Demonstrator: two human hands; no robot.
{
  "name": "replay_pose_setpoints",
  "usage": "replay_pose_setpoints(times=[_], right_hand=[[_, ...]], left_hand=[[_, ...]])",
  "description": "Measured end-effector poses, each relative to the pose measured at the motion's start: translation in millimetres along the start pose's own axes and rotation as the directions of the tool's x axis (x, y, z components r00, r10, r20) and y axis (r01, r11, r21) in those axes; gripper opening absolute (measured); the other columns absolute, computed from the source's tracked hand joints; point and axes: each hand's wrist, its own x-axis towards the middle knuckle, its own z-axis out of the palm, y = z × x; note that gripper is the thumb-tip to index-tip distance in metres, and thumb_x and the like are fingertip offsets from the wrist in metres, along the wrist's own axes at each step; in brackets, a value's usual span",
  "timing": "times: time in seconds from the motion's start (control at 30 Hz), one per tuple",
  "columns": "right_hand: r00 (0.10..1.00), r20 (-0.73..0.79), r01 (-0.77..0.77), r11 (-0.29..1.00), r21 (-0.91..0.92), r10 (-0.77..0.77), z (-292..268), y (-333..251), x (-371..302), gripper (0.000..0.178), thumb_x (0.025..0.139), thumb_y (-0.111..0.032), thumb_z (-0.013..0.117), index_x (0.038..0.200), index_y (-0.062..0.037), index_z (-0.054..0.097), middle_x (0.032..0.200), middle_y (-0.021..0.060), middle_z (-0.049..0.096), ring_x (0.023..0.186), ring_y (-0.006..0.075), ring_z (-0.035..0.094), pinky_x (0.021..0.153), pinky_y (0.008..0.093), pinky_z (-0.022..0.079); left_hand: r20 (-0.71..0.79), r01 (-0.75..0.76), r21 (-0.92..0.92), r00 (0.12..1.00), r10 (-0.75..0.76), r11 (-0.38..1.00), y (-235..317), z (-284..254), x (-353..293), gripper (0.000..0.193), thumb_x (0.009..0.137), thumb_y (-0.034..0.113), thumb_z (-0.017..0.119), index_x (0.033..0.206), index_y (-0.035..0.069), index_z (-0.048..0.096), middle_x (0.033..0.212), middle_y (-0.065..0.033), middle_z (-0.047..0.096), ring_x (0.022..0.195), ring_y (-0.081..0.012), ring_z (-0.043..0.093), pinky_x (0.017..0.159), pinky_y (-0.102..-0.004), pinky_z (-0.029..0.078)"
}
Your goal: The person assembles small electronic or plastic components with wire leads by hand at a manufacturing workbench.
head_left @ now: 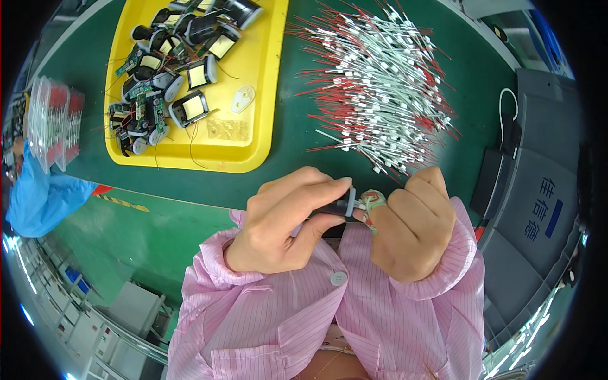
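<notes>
Close to my body, my left hand point(288, 221) grips a small black device with a grey end rim point(350, 202) between thumb and fingers. My right hand point(408, 228) is closed right beside that rim, and one finger wears a patterned wrap point(373, 204). A small whitish piece shows between the rim and the wrapped finger; what my right fingers pinch is mostly hidden. Beyond my hands, a large heap of red and white wire leads with white connectors point(386, 88) lies on the green table point(209, 189).
A yellow tray point(276, 95) on the left holds several black devices with green circuit boards point(152, 114) and a loose pale oval plate point(242, 99). Clear plastic boxes point(47, 126) stand at the far left above a blue cloth point(38, 196). A grey bin point(538, 164) flanks the right edge.
</notes>
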Motion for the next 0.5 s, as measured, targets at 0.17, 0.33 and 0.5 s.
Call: replay_pose_setpoints(times=[0.17, 0.33, 0.5], right_hand=[[0.984, 0.180, -0.029, 0.979, 0.200, -0.007, -22, 16, 14, 0.022, 0.049, -0.009, 0.072, 0.062, -0.0031, 0.055, 0.057, 0.0022, 0.040, 0.050, 0.0193, 0.039, 0.048, 0.0334, 0.027], [0.947, -0.038, -0.312, 0.941, 0.129, 0.319, -42, 76, 51, 0.008, 0.082, -0.006, 0.062, 0.080, 0.0007, 0.067, 0.063, -0.0001, 0.056, 0.054, 0.0067, 0.046, 0.049, 0.0249, 0.034], [0.703, 0.326, -0.702, 0.692, 0.169, 0.633, -90, 264, 138, 0.029, 0.094, -0.029, 0.058, 0.099, -0.0022, 0.068, 0.065, -0.0029, 0.049, 0.062, 0.0036, 0.043, 0.057, 0.0217, 0.036]], left_hand=[[0.034, -0.016, -0.186, 0.999, 0.022, 0.982, 1, -11, 10, 0.045, 0.074, -0.001, 0.071, 0.116, -0.008, 0.057, 0.099, -0.0203, 0.062, 0.085, -0.0323, 0.062, 0.076, -0.0367, 0.050], [-0.435, 0.260, 0.773, 0.881, 0.185, 0.578, -26, -48, 7, 0.035, 0.078, 0.006, 0.070, 0.111, -0.001, 0.061, 0.113, -0.0144, 0.058, 0.102, -0.0351, 0.053, 0.090, -0.0412, 0.042], [-0.508, 0.478, 0.852, 0.854, 0.115, 0.213, -32, -80, 9, 0.029, 0.074, 0.005, 0.072, 0.102, 0.002, 0.065, 0.110, -0.0122, 0.052, 0.102, -0.0334, 0.044, 0.088, -0.0426, 0.038]])
